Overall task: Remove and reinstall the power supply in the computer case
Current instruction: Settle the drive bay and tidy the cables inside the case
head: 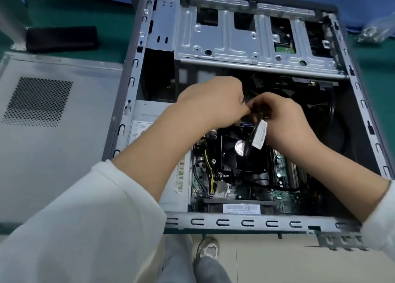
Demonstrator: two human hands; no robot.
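On the green mat, both hands, left hand [213, 103] and right hand [284, 120], pinch a cable [253, 128] right of the power supply [149, 114].

Open computer case [136, 69] lying on the table, side panel [59, 116] flat to its left, power supply [149, 116] in its left part, CPU fan [241, 148] right of that, drive cage [245, 39] behind, both hands above the fan

The left forearm covers much of the power supply [149, 114], so its label cannot be read. Above the CPU fan [241, 148], what the left hand [211, 103] and right hand [280, 118] grip is mostly hidden by the fingers. The cable tag [259, 136] print beside that fan is blurred.
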